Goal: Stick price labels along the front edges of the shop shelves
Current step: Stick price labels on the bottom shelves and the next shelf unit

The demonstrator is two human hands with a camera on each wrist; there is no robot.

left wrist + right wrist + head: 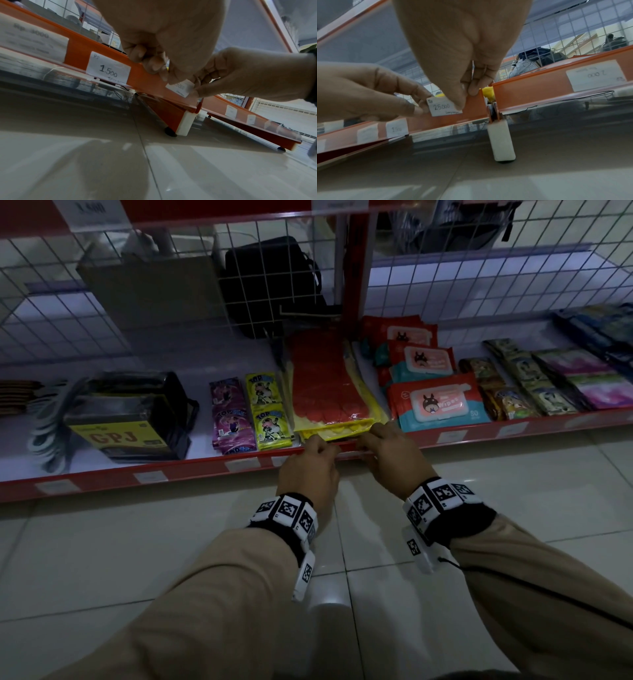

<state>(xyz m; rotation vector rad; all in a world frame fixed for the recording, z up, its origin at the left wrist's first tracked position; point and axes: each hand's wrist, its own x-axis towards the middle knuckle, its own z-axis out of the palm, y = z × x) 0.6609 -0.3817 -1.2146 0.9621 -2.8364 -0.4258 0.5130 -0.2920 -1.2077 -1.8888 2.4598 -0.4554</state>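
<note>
Left hand: the left hand (307, 470) reaches to the red front edge of the bottom shelf (191, 472), its thumb and fingertips pinched on the left end of a small white paper price label (442, 106).
Right hand: the right hand (388, 451) sits just right of the left one; its thumb and forefinger are closed on the right part of the same label, pressing it to the strip.
Label: handwritten "25000", lying flat against the red edge, just left of the joint where two shelf sections meet above a white plastic foot (501, 142).
Neighbouring labels: a white label reading "1.500" (108, 68) sits further left on the same edge, with more white labels beyond it; other labels are fixed on the right-hand section (452, 435).
Shelf goods: directly behind the hands lies a flat red and yellow plastic-wrapped pack (325, 385); to its left, pink and yellow sachets (250, 412) and a black bundle with a yellow "GPJ" label (126, 419); to its right, red and teal wet-wipe packs (438, 402).
Floor: pale glossy tiles (102, 559) in front of the shelf.
Sleeves: beige sleeves (222, 594) with black-and-white marker bands at both wrists.
</note>
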